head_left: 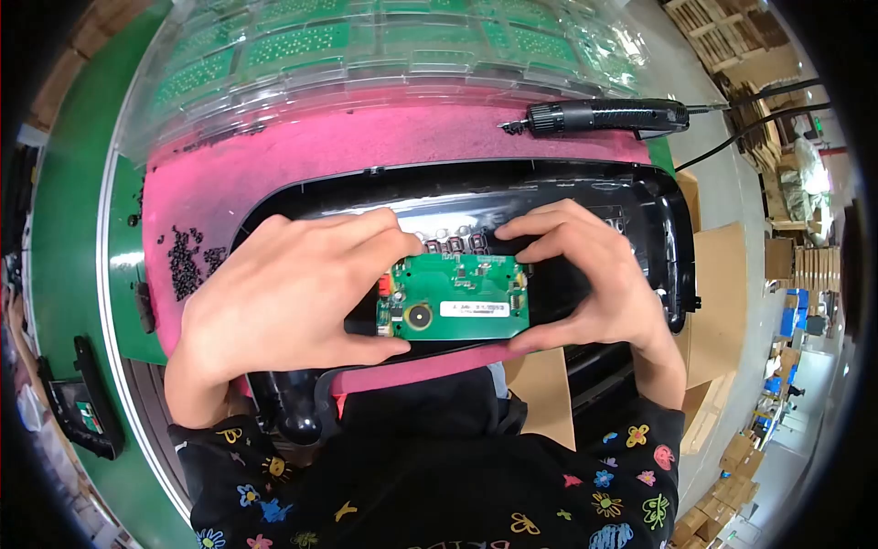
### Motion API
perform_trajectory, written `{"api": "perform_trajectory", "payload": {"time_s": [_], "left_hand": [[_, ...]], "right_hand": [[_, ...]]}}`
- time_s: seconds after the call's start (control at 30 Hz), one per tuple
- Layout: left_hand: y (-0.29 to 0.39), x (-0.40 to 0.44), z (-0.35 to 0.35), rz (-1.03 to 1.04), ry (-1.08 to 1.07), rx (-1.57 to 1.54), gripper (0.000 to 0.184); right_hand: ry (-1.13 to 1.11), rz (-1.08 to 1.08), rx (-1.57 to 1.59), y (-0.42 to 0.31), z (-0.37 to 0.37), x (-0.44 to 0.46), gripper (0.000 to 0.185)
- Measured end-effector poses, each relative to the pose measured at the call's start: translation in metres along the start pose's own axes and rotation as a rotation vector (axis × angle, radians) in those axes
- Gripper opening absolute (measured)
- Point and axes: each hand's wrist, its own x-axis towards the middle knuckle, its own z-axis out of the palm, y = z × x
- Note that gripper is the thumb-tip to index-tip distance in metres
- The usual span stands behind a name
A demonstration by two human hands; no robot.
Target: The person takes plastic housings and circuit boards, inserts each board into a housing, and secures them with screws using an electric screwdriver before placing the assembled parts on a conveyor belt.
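A green circuit board (457, 285) with a white label and a round black part is held level between both hands. My left hand (297, 288) grips its left end, near a red connector, with the thumb along the lower edge. At the right end, my right hand (590, 279) pinches the board between thumb and fingers. Below the board lies a large black plastic housing (338, 197), open side up. A row of small dark parts (455, 245) shows just behind the board's upper edge.
Black screws (187, 265) lie heaped on the pink mat (302, 137) at left. A black electric screwdriver (604, 116) rests behind the housing, its cable running right. Clear plastic trays of green boards (384, 41) stand at the back. Cardboard (718, 311) is at right.
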Motion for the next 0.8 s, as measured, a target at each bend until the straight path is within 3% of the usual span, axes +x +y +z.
{"api": "perform_trajectory", "payload": {"time_s": [0.33, 0.8], "left_hand": [[-0.005, 0.009, 0.011, -0.21, -0.015, 0.096, 0.064], [-0.003, 0.013, 0.012, -0.211, -0.034, 0.106, 0.069]], "right_hand": [[0.051, 0.16, -0.005, 0.022, 0.022, 0.011, 0.063], [0.017, 0.154, -0.06, 0.026, 0.021, 0.008, 0.065]]}}
